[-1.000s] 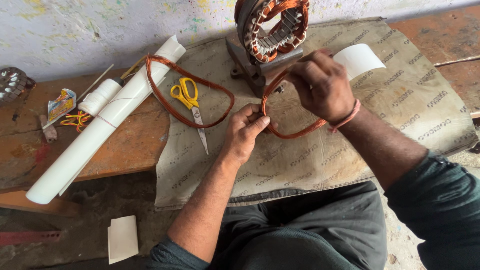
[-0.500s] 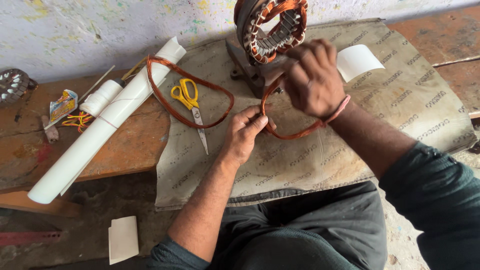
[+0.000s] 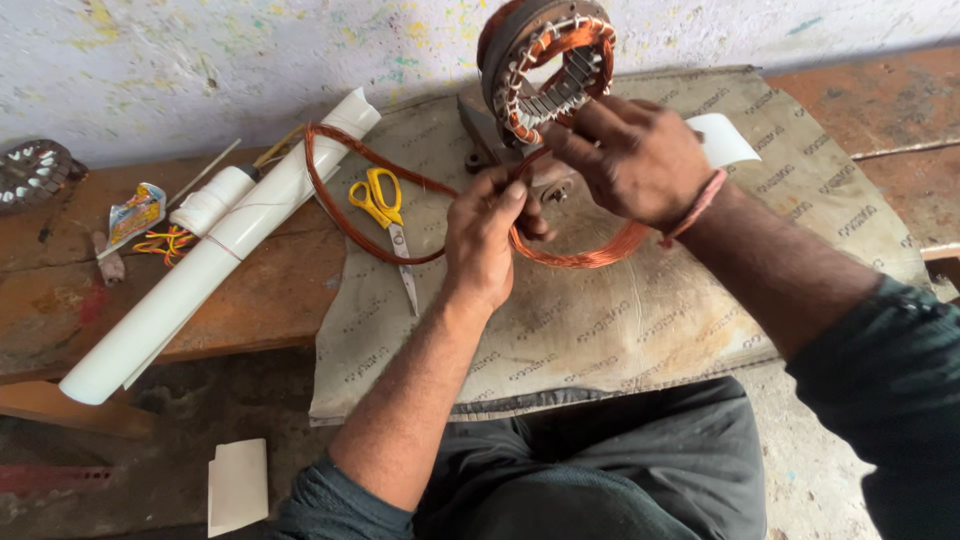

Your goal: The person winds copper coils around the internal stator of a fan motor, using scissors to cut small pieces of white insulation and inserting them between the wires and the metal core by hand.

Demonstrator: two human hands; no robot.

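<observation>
A motor stator [image 3: 545, 65] with copper windings stands upright at the back of a woven sack cloth [image 3: 640, 320]. My left hand [image 3: 487, 235] pinches one side of a loop of copper wire coil [image 3: 585, 257] just below the stator. My right hand [image 3: 640, 155], with a red thread band at the wrist, grips the other side of that coil close to the stator's lower rim. A slip of white paper [image 3: 722, 138] pokes out behind my right hand.
Yellow-handled scissors [image 3: 385, 215] lie on the cloth's left part, inside a second loose copper coil [image 3: 350, 200]. A long white paper roll [image 3: 215, 255] lies diagonally on the wooden bench [image 3: 260, 300]. Another stator [image 3: 30, 172] sits far left. White paper [image 3: 238, 485] lies on the floor.
Both hands have shifted the coil up toward the stator's lower rim. My right hand moved left and closer to the stator; the view has tilted slightly.
</observation>
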